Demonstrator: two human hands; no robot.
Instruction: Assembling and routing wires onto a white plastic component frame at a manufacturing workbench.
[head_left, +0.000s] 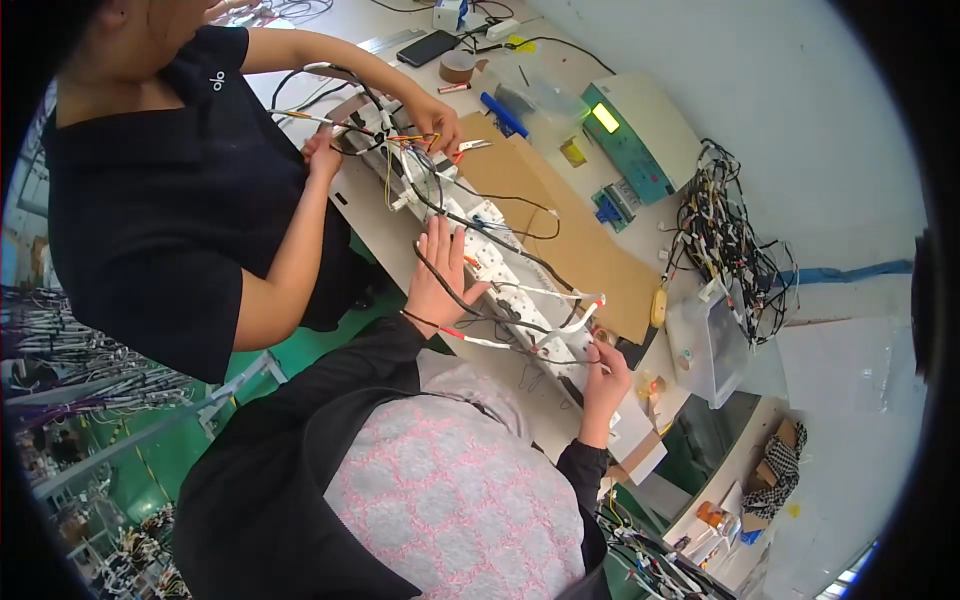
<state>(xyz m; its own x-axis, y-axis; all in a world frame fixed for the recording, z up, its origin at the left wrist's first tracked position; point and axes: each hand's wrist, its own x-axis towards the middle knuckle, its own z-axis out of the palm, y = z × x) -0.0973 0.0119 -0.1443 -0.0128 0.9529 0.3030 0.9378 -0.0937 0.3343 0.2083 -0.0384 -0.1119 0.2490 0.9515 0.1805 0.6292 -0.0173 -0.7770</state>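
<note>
My left hand (437, 280) lies with its fingers spread on a long white fixture board (515, 310). A black sleeved cable (440, 278) arches across the back of that hand. At the board's near right end, the bent fingers of my right hand (605, 388) pinch what looks like a thin dark wire (565, 361). Between my hands a wire harness runs along the board, with a white cable branch (578, 322) and a red-and-white sleeved end (455, 333). Orange wires (472, 262) show beside my left fingers. My right fingertips partly hide what they hold.
A co-worker in dark clothes works at the board's far left end, both hands (435, 118) on wires. Cardboard (560, 220) lies behind the board. Further right are a green-fronted tester (640, 150), a heap of cables (730, 240) and a clear plastic bin (710, 345). Scissors (474, 146) lie near the co-worker.
</note>
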